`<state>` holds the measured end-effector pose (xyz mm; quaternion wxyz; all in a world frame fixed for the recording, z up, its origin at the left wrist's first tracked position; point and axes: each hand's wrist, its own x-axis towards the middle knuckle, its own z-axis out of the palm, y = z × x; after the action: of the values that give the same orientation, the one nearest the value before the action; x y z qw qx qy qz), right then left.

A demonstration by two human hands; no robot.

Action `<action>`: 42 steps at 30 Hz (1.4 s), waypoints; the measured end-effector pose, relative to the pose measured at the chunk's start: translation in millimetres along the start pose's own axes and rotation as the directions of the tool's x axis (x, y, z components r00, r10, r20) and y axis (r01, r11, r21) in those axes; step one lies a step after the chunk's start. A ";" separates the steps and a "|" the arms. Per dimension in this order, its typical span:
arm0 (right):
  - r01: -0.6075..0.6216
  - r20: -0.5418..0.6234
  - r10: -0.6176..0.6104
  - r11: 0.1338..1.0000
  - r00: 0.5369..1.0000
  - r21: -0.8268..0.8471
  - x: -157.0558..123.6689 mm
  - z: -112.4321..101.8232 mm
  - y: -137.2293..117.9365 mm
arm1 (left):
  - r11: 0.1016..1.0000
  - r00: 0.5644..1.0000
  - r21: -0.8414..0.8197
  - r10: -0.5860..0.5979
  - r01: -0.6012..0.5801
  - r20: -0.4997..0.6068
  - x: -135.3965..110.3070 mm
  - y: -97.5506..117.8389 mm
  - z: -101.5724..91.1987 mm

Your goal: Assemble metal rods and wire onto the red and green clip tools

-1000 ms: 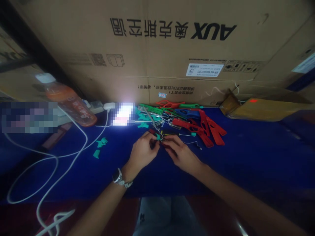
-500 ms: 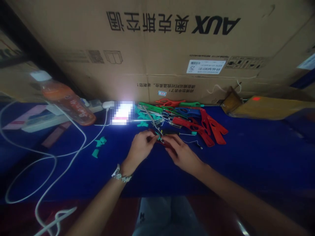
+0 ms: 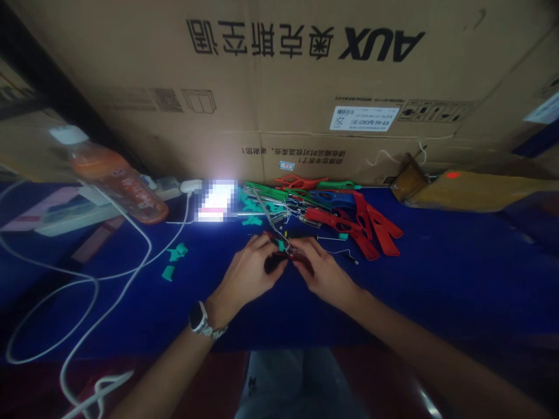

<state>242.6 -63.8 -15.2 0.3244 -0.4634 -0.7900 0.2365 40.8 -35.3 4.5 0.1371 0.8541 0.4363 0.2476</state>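
Note:
Both my hands meet over the blue tabletop around a dark red lighter handle shell [image 3: 299, 254]. My left hand [image 3: 251, 270] is closed on its left end, thumb underneath, next to a small teal trigger piece [image 3: 280, 245] set in the shell. My right hand [image 3: 325, 270] grips the right end with bent fingers. A thin metal rod and white wires run from the shell up toward the pile. Just beyond my fingers lies a screwdriver [image 3: 329, 237] with a dark handle. Behind it are piled red lighter handles [image 3: 336, 220], green and blue ones, and metal rods.
Loose teal pieces [image 3: 177, 251] lie to the left. A lit phone [image 3: 216, 201], a white charging cable [image 3: 146, 256] and a drink bottle [image 3: 120, 183] stand or lie at the back left. A large cardboard box [image 3: 262, 87] walls off the back; a yellow packet [image 3: 476, 189] lies right.
My left hand has turned over and closed further round the shell, bringing the watch face into view. The right hand stays nearly in place, and the shell's inside shows more.

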 end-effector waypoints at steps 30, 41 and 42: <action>0.188 -0.410 -0.040 0.926 0.911 0.327 42.2 4.7 -1.6 | 0.112 0.700 -0.993 -0.706 -0.045 -0.112 43.7 12.0 13.4; 0.172 -0.411 0.029 0.880 0.911 0.443 50.4 17.9 9.6 | -0.094 0.778 -0.994 -0.620 0.052 0.099 49.6 -2.0 9.7; 0.171 -0.406 0.033 0.873 0.913 0.456 49.2 18.6 8.7 | -0.083 0.781 -0.994 -0.616 0.064 0.102 48.6 -2.2 10.5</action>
<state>216.3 -17.5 -19.2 0.5928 -0.3772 -0.6388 0.3133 69.2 5.3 9.5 0.6532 0.2936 0.3642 0.5954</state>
